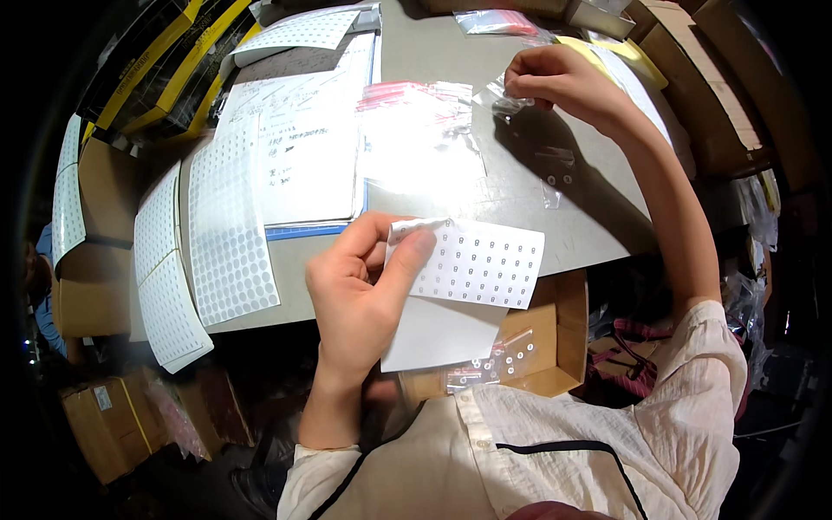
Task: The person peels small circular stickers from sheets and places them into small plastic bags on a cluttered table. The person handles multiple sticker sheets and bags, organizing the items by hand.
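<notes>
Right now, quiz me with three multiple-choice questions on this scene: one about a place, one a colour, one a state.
1. Where is the small clear bag that the right hand pinches?
A. over the grey table
B. inside the cardboard box
C. on the floor

2. What colour is the sticker sheet in the left hand?
A. yellow
B. white
C. blue

3. How is that sheet held?
A. lying flat on the table
B. rolled into a tube
C. pinched at its corner, with its backing folded down

Answers: 1 A, the bag is lifted above the tabletop. 2 B, its paper is white with small marks. 3 C, the thumb presses one corner.
</notes>
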Demonstrator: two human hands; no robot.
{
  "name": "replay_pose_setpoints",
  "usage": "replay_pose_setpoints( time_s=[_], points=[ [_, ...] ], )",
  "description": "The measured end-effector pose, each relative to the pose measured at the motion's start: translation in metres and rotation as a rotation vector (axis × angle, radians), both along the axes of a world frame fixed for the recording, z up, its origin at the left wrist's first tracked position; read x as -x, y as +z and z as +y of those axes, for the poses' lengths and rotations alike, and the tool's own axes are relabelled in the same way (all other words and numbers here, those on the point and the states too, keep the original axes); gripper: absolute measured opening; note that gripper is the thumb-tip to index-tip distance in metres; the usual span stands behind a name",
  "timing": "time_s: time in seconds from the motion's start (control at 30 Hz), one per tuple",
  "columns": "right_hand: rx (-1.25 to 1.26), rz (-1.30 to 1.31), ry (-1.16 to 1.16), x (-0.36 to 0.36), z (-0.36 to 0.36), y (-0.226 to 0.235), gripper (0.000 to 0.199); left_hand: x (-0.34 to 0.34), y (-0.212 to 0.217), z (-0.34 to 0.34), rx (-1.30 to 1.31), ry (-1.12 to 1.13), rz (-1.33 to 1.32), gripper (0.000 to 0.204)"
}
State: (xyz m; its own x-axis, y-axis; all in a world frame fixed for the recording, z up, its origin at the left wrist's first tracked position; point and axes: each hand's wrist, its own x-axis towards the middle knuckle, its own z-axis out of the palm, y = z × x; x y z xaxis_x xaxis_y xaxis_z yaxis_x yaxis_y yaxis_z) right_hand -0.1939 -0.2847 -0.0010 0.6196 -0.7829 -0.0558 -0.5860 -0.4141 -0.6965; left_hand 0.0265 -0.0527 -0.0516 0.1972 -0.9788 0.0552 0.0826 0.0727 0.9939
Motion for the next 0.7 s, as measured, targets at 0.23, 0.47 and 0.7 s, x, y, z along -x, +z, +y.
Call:
replay_pose_setpoints(
  time_s=[0.23,0.47,0.7],
  points=[
    [0.173,0.204,-0.017,-0.015,-0.032,-0.02,0.03,-0.005,0.0,0.003,0.01,0.016,-0.006,0.011],
    [0.008,0.284,0.071,0.001,0.025,0.005,0.062,-0.006,0.001,0.008,0.039,0.013,-0.005,0.009],
    [0.406,0.508,-0.259,0.066,0.003,-0.008,0.045,-0.005,0.003,0.007,0.054,-0.01,0.022,0.01]
  ],
)
